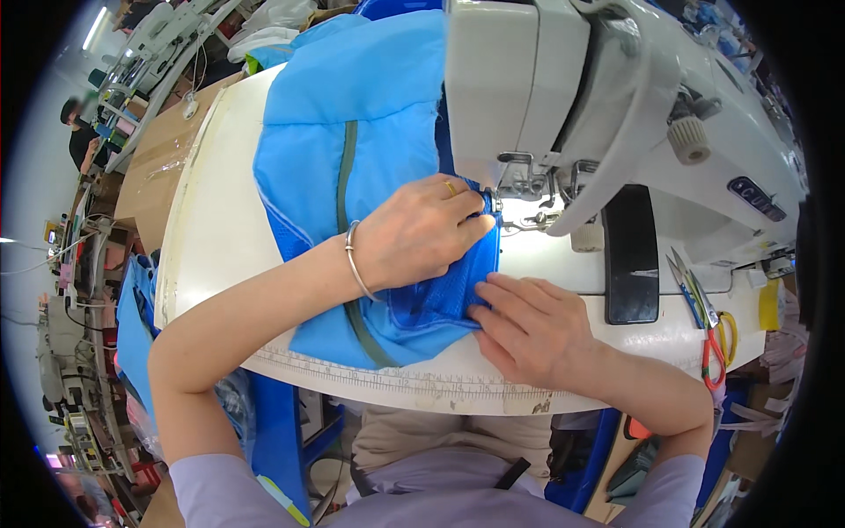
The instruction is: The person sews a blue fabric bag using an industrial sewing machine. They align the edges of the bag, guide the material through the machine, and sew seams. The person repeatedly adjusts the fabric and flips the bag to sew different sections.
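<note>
Hands at a white sewing machine (563, 97), seen from above by the person doing the sewing. Blue fabric (352, 114) lies spread across the white counter (220, 246), its bulk trailing away to the far side so that only the working edge sits by the needle. A grey-green strip (345, 185) runs down the cloth.

The left hand (418, 233), wearing a ring and a thin bangle, lies flat on the fabric with fingers held together and their tips pushed right up against the presser foot (519, 198), apparently to steer the seam and keep the layers from shifting. The right hand (528, 326) rests nearer the body, fingers extended and close together, pressing the near edge of a darker blue mesh panel (440, 295) down onto the counter, which seems to hold the cloth taut between the two hands. Neither hand pinches anything; both press.

A black rectangular plate (631, 255) sits on the machine bed to the right. Further right, thread snips with blue handles (691, 290) and scissors with red and yellow handles (717, 339) lie within easy reach. A printed ruler strip (396, 380) runs along the counter's near edge. Other workstations show at far left.
</note>
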Demonstrator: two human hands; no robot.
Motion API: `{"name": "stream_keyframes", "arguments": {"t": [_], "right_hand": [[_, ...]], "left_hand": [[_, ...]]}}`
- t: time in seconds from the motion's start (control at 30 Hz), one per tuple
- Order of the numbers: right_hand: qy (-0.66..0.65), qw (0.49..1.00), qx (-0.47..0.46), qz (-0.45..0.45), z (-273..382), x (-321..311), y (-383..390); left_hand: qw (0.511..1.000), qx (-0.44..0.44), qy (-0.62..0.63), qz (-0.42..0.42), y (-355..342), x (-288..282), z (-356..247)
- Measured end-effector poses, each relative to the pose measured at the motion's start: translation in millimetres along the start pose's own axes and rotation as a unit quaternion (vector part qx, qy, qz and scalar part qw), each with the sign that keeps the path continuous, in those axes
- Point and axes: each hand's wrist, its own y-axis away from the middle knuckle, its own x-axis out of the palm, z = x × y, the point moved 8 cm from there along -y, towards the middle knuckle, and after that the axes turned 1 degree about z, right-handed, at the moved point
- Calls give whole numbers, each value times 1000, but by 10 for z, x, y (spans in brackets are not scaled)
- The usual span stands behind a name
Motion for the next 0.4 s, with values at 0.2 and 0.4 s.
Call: {"name": "stream_keyframes", "arguments": {"t": [0.2, 0.4], "right_hand": [[-2, 1000, 12, -1, -59, -22, -16], [-17, 999, 27, -14, -120, -10, -5]], "left_hand": [[1000, 8, -1, -24, 46, -14, 2], [1000, -3, -3, -29, 49, -7, 59]]}}
